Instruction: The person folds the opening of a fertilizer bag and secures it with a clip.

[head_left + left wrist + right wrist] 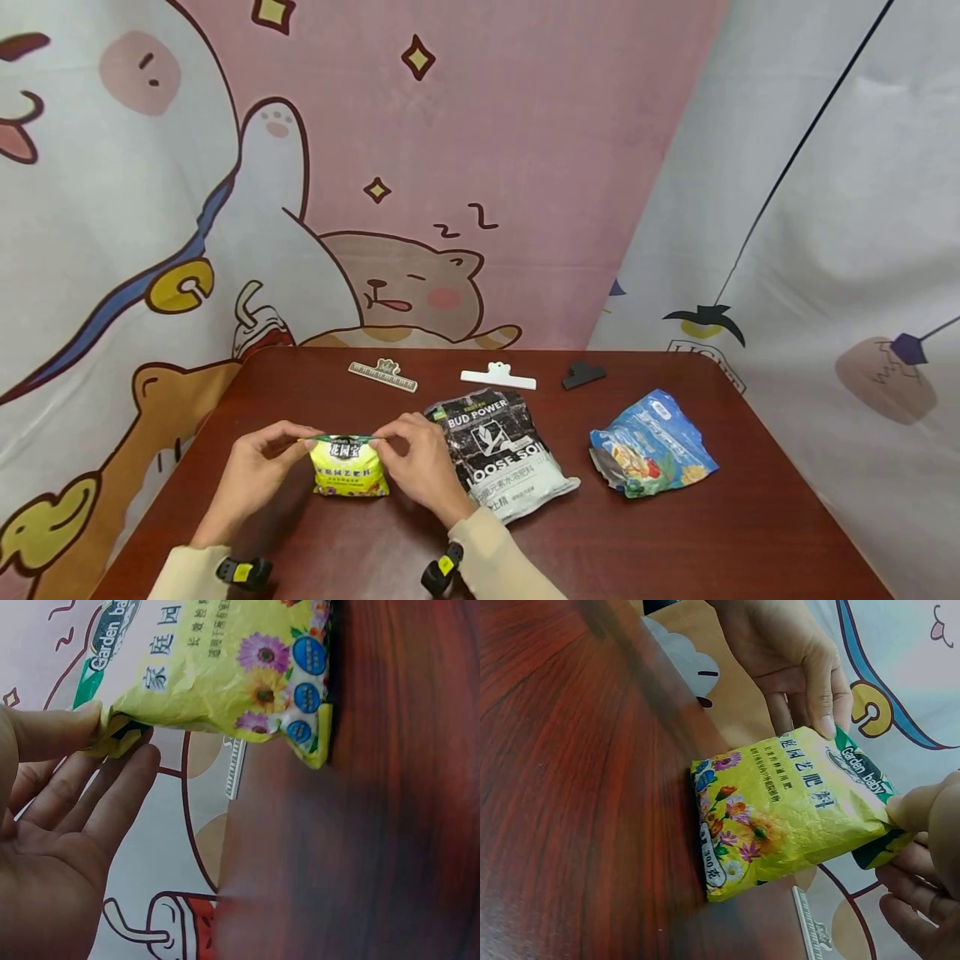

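Yellow fertilizer bag [349, 469] stands upright on the table [675, 542] between both hands, bottom edge on the wood. Left hand [255, 471] pinches the bag's top-left corner with thumb over fingers; right hand [420, 462] pinches the top-right corner the same way. Black-and-white soil bag [498, 454] lies just right of the right hand, blue bag [651, 444] further right, three clips [498, 377] beyond the hands near the far edge.

Head view high, facing table [750, 533], wrist views close, sharing yellow bag [349, 468]
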Demonstrator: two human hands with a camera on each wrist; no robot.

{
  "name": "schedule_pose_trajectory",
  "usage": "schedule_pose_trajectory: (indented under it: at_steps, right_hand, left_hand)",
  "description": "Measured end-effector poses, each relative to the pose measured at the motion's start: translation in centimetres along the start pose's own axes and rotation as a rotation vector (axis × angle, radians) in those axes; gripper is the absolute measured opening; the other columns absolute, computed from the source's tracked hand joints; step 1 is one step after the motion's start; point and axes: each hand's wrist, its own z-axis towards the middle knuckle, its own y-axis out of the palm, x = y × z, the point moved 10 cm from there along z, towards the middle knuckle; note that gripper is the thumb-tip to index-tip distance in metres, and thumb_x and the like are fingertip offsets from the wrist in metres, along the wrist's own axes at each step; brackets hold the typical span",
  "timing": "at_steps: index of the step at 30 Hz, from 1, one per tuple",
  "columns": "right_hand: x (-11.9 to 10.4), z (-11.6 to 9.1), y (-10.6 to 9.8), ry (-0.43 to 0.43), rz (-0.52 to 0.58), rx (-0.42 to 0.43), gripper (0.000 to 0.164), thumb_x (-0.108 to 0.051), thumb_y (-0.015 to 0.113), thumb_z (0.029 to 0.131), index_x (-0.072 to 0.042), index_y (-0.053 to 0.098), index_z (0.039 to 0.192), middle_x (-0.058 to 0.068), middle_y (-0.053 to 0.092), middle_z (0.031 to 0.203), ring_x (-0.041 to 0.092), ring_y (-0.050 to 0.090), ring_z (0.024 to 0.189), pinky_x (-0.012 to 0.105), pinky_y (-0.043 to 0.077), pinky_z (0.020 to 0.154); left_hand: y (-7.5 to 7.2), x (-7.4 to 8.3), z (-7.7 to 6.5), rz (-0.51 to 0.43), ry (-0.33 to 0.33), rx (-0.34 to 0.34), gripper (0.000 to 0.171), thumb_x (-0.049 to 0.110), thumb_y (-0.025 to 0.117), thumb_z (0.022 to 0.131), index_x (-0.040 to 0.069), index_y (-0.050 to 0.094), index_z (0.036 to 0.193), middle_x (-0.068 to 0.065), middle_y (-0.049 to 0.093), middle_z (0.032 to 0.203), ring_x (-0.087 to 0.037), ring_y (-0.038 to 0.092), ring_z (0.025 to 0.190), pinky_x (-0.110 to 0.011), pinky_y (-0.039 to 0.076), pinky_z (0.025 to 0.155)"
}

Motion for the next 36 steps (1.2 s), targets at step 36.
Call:
schedule_pose_trajectory:
  at_steps: [36]
  right_hand:
    - [-4.8, 0.8, 1.9, -0.224, -0.198, -0.077, 0.004, -0.02, 0.075, 0.091, -0.02, 0.079, 0.091, -0.012, 0.074, 0.088, 0.004, 0.066, 0.085, 0.015, 0.052, 0.074]
  left_hand:
    - [1.1, 7.7, -0.8, 0.183, 0.455, 0.033, 0.027, 0.006, 0.087, 0.079, 0.031, 0.078, 0.083, 0.007, 0.077, 0.08, 0.002, 0.066, 0.07, -0.014, 0.051, 0.057]
